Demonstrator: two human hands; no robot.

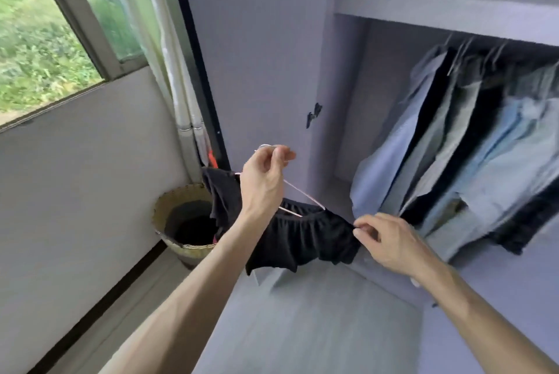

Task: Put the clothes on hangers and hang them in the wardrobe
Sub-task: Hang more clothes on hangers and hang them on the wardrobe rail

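Note:
A pair of black shorts (302, 237) hangs on a thin white wire hanger (298, 195) in front of the open wardrobe. My left hand (263, 183) grips the hanger's hook, held up at mid-frame. My right hand (390, 240) pinches the right end of the shorts' waistband. The wardrobe (438, 7) stands open at the right, and several shirts and dark garments (459, 143) hang side by side from its rail.
A woven basket (169, 207) with dark clothing inside sits on the floor in the corner below the window (45, 40). The wardrobe's open door (257, 56) stands behind my hands. White pipes (184, 119) run down the corner.

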